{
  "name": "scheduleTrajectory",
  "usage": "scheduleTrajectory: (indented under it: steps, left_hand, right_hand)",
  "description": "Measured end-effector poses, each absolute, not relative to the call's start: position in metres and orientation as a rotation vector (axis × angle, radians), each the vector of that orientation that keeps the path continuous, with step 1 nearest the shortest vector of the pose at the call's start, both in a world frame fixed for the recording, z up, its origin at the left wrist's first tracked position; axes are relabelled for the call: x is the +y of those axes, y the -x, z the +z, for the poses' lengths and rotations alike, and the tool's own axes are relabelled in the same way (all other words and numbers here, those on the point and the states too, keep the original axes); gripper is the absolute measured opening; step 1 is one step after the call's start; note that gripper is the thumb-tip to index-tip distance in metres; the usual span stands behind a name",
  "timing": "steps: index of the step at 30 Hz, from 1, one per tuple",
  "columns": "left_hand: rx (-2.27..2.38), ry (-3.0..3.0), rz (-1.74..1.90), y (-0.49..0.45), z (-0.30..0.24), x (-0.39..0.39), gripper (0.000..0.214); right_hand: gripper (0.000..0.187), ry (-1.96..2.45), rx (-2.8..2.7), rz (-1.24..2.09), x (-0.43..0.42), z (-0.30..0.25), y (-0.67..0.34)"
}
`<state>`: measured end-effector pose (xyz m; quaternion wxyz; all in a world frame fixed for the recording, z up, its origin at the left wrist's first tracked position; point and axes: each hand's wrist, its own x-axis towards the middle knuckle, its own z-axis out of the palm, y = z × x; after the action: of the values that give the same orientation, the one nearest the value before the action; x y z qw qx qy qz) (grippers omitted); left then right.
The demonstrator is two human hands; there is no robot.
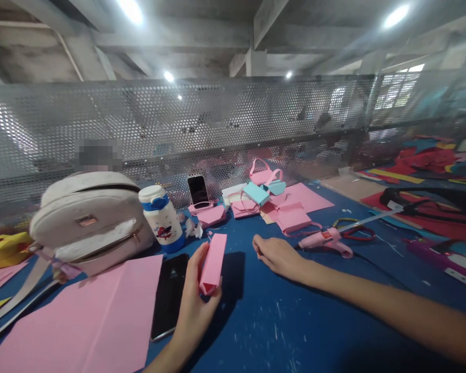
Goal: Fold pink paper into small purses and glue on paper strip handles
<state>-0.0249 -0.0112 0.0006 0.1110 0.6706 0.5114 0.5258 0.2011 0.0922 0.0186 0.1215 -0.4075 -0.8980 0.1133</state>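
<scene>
Between the thumb and fingers of my left hand (198, 295) is a narrow folded pink paper box (214, 261), held upright at a tilt, its near end partly open. My right hand (275, 255) rests low over the blue table with its fingers curled in; what they hold, if anything, is hidden. Just right of it lies a pink hot glue gun (326, 240) with a clear glue stick (367, 220) poking out of its back. Beyond the hands sit small pink paper bags (294, 217) and a light blue one (256, 192).
A black phone (170, 295) and a large pink sheet (89, 316) lie left of my left hand. Behind them stand a white backpack (89, 223) and a bottle (162, 217). Red-handled scissors (359, 231) lie beside the glue gun. A perforated metal screen (217, 124) bounds the table (272, 326).
</scene>
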Motion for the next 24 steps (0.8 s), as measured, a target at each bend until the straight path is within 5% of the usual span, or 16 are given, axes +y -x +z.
scheduleTrajectory:
  steps: [14, 24]
  left_hand:
    - [1.498, -1.972, 1.571, 0.026, 0.001, -0.013, 0.060]
    - [1.487, -1.954, 1.571, 0.028, -0.003, -0.010, 0.062]
  right_hand:
    - [0.025, 0.982, -2.632, 0.488, 0.092, 0.013, -0.170]
    - [0.020, 1.001, -2.679, 0.303, 0.089, 0.015, -0.164]
